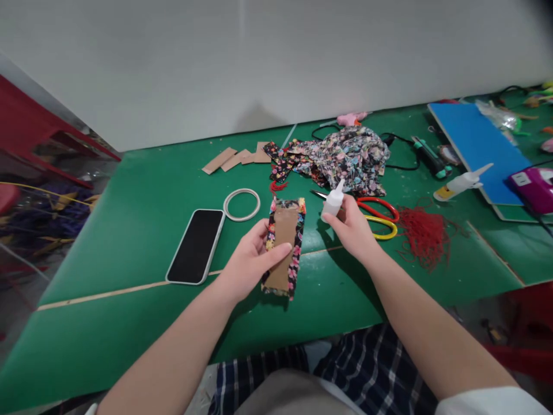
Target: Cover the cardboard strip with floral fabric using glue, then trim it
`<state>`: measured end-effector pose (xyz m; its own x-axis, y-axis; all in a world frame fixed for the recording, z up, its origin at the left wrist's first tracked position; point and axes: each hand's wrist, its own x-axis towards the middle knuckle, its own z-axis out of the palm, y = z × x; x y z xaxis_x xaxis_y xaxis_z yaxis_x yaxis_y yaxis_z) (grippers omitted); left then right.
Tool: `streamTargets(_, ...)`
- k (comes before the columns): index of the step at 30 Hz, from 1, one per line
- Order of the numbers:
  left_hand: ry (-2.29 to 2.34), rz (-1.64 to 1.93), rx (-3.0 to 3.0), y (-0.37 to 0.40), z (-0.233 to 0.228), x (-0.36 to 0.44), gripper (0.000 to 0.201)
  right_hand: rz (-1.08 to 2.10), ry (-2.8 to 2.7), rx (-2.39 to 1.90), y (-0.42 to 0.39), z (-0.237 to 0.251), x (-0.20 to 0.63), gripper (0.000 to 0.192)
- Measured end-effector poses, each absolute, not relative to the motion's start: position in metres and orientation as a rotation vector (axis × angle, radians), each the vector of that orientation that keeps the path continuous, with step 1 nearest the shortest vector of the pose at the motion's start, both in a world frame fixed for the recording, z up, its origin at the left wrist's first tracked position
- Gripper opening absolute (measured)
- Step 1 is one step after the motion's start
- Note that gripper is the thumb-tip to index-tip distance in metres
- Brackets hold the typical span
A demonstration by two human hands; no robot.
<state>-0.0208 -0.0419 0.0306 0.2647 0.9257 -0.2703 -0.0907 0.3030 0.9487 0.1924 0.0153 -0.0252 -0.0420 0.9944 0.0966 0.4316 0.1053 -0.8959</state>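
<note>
Nearest to the camera, the left hand point(249, 262) holds a cardboard strip point(284, 245) above the green tabletop point(129, 323). The thumb lies across the bare brown face and the fingers are closed behind it. Flowered fabric is folded over the strip's edges, and its far end points away from the person.

Just to the right, the right hand point(352, 227) is closed around a small white bottle point(333, 200), with the nozzle pointing up and a little to the right. The bottle is near the far right corner of the strip, but they do not touch.

A phone point(196, 245) lies face up to the left of the left hand, and a white ring point(242, 204) lies just beyond it. Behind the right hand are scissors point(378, 218) with red and yellow handles, and beside them a heap of red thread point(425, 233).

Farther away lie a fabric pile point(345, 158) and some cardboard pieces point(235, 158). At the far right a blue board point(475, 144) lies with a second bottle point(462, 183) at its near edge.
</note>
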Motion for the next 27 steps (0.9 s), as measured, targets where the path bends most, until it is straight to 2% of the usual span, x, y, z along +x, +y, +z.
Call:
streamTargets(8, 1.024, 0.923, 1.036, -0.06, 0.04, -0.014, 0.054, 0.561, -1.922, -1.689, 0.015, -0.027, 0.189, 0.043)
streamTargets(14, 1.003, 0.931, 0.964, -0.062, 0.04, -0.014, 0.063, 0.354, -1.925, -1.519, 0.005, -0.017, 0.196, 0.062)
streamTargets(15, 0.993, 0.938, 0.954, -0.063, 0.04, -0.014, 0.062, 0.285, -1.878, -1.488, -0.002, -0.01, 0.197, 0.058)
streamTargets(17, 0.973, 0.934, 0.944, -0.064, 0.04, -0.013, 0.06, 0.205, -1.664, -1.469, -0.018, 0.008, 0.196, 0.027)
streamTargets(19, 0.955, 0.915, 0.946, -0.066, 0.039, -0.011, 0.058, 0.409, -1.514, -1.386, -0.033, 0.024, 0.189, 0.015)
streamTargets(21, 0.939, 0.893, 0.953, -0.068, 0.038, -0.009, 0.058, 0.883, -1.557, -1.197, -0.042, 0.034, 0.178, 0.019)
streamTargets(23, 0.929, 0.888, 0.954, -0.069, 0.037, -0.007, 0.057, 1.147, -1.506, -1.035, -0.045, 0.036, 0.167, 0.023)
streamTargets(27, 0.933, 0.892, 0.937, -0.07, 0.034, -0.005, 0.056, 1.218, -1.385, -0.997, -0.042, 0.031, 0.156, 0.02)
